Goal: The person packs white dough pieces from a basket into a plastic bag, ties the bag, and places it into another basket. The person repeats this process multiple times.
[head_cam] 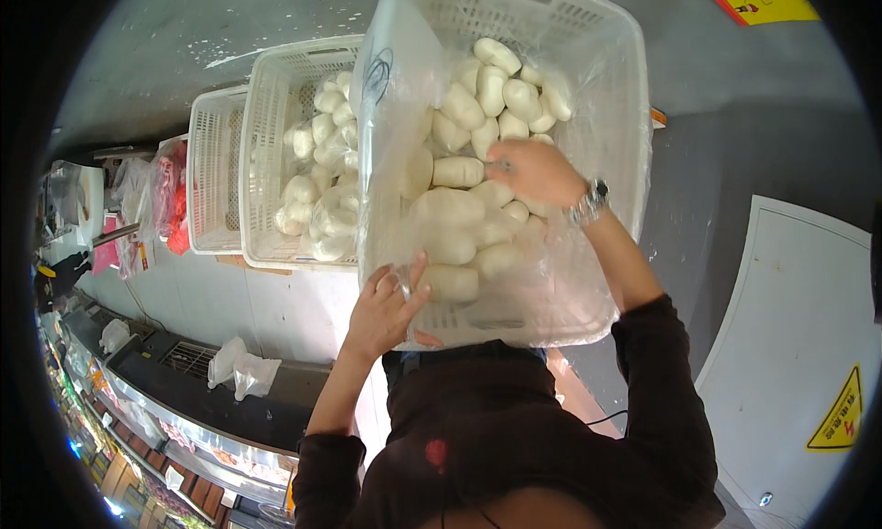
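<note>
A large white plastic crate [646, 205], lined with clear plastic film [582, 281], stands right before me. In it lie many smooth white rounded pieces [490, 91], apparently food, some of them under the film. My right hand [537, 172], with a metal watch at the wrist, is over the middle of the pile. Its fingers are closed around a small grey metal tool [497, 165], blurred, whose end meets one white piece [457, 172]. At the crate's near left corner my left hand [386, 305] grips the rim and its film, fingers over the edge.
To the left stand a second white crate [249, 150] with bagged white pieces [331, 212] and a smaller crate [195, 178]. Pink and red plastic bags [176, 205] lie beyond. A dark counter [193, 384] runs lower left. A white panel door [785, 315] is at right.
</note>
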Demonstrator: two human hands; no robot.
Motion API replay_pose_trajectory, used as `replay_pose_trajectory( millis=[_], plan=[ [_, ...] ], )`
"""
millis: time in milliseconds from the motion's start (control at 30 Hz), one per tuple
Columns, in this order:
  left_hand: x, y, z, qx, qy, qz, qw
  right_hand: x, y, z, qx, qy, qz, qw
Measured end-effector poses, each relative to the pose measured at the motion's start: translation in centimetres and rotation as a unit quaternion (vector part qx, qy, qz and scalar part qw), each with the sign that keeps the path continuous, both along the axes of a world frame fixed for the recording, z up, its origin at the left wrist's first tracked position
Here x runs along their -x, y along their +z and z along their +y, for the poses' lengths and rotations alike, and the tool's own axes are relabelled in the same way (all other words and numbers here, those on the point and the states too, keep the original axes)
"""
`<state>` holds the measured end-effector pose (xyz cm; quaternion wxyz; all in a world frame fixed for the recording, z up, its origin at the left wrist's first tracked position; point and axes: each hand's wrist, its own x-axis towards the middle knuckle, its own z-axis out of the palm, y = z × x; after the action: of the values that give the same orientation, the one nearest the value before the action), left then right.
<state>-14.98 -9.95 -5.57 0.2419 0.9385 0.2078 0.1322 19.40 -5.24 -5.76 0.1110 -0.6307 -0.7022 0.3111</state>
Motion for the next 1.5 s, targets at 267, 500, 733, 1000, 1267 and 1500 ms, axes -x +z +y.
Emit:
replay_pose_trajectory(
  millis=[267,500,733,1000,1267,1500],
  plan=[
    [-0.5,0.7,0.9,0.021,-0.043,0.024,0.999,-7.0,-12.7,16.2,0.076,-0.173,-0.133,0.973],
    [-0.6,0.9,1.4,0.025,-0.061,0.039,0.997,-6.2,-16.5,14.9,0.121,-0.159,-0.237,0.951],
    [-0.6,0.8,1.3,0.032,-0.062,0.025,0.997,-6.0,-13.3,9.9,0.115,-0.237,-0.146,0.954],
    [-0.8,1.0,1.3,0.017,-0.054,0.034,0.998,-1.6,-16.9,5.0,-0.032,-0.47,-0.021,0.882],
    [-0.4,0.7,1.0,0.005,-0.044,0.021,0.999,-5.1,-11.3,0.9,-0.063,-0.579,0.333,0.742],
    [-0.4,0.8,0.8,0.002,-0.015,-0.021,1.0,-1.0,-5.1,-4.9,-0.184,-0.358,0.117,0.908]
  ],
)
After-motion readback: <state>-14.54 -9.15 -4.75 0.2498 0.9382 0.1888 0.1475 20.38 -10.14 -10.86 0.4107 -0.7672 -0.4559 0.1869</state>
